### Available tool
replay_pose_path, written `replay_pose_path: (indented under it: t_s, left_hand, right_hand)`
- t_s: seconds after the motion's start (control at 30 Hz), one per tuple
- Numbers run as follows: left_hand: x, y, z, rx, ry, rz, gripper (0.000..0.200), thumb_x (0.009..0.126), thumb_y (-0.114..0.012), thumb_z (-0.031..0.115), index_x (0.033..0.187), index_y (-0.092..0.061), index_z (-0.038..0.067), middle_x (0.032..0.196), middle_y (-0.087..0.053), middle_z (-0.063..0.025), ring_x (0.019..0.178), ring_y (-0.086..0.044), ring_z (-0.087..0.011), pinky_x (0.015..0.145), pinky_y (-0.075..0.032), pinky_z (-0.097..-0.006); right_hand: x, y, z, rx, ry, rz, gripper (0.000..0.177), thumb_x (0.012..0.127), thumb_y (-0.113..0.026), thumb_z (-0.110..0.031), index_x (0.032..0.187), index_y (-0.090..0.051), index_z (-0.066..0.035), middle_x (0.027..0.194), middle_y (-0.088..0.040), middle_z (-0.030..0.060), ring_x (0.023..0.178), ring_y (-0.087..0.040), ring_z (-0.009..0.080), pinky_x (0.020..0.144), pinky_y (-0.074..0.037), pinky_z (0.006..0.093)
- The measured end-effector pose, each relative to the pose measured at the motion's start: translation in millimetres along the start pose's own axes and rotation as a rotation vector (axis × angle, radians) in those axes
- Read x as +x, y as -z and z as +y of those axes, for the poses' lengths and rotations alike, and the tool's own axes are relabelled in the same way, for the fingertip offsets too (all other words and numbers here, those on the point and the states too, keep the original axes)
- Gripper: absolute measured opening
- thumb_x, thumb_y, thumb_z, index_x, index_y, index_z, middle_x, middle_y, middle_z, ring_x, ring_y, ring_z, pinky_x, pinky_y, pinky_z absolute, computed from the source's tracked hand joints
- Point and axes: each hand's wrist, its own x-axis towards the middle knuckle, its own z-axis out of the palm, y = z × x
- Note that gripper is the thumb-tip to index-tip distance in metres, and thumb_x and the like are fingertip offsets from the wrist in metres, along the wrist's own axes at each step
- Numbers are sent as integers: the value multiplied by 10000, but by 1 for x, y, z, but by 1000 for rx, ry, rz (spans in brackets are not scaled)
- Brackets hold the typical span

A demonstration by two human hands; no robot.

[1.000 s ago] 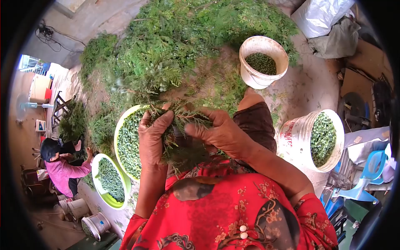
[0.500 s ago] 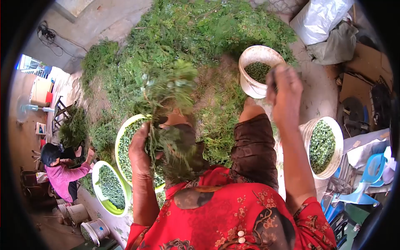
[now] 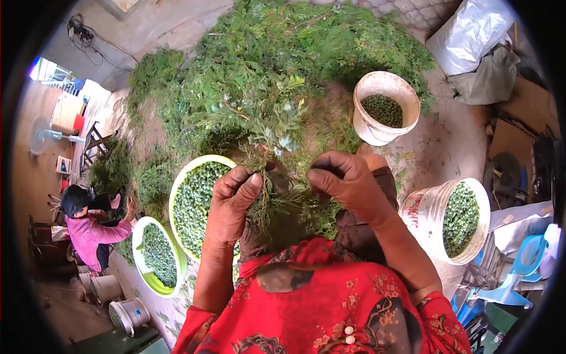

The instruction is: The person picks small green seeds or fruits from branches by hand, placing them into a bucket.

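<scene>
My left hand (image 3: pixel 232 199) is closed round the stem of a leafy evergreen branch (image 3: pixel 278 125) with pale blue-green cones. The sprays rise above the hand and some hang below it, over my lap. Just right of the branch, my right hand (image 3: pixel 352 182) has its fingers curled towards the thumb; whatever is in them is hidden. Below and left stands a green-rimmed tub (image 3: pixel 177 177) full of small green cones, partly behind my left forearm. Ahead of my right hand, a white bucket (image 3: pixel 377 134) holds a lower layer of dark green cones.
A large heap of cut branches (image 3: pixel 259 47) covers the floor ahead. A second green tub (image 3: pixel 141 259) and another white bucket (image 3: pixel 421 221) are full of cones. At left sits a person in pink (image 3: pixel 97 239). A silver sack (image 3: pixel 469 35) and blue plastic chair (image 3: pixel 519 265) are at right.
My right hand has come from over the white bucket back beside the branch. My left hand has shifted right with the branch, and the view has shifted slightly.
</scene>
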Motion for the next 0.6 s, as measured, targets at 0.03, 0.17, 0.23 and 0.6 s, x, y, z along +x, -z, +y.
replay_pose_path:
  t_s: [0.03,0.17,0.23,0.6]
  left_hand:
    - [-2,-1,-1,78,-26,3,216,833,-628,102,1027,-618,8,987,-649,-56,901,-585,-119,809,-446,-251]
    - [-12,-6,0,235,-88,23,154,851,-624,129,932,-607,-1,854,-585,10,813,-492,-58,814,-407,-232]
    - [-16,10,-6,284,-82,-28,116,846,-626,100,900,-601,0,837,-565,22,812,-464,-54,795,-399,-223]
    - [-40,7,4,957,-246,-13,131,809,-582,23,937,-606,25,759,-593,4,710,-517,-54,657,-430,-219]
  right_hand:
    - [-2,-7,4,39,27,-2,167,836,-651,-164,901,-591,-23,773,-563,-31,700,-484,26,585,-418,185]
    - [-3,-20,14,183,123,-29,346,797,-696,-157,1066,-520,-31,848,-545,-17,723,-501,51,579,-439,198]
    - [-10,-24,1,218,96,-73,430,781,-709,-158,1120,-477,-31,885,-538,-6,751,-516,66,583,-464,210]
    - [-15,-10,-22,491,-360,-278,277,902,-536,-274,1013,-533,-20,862,-605,111,713,-618,204,522,-553,341]
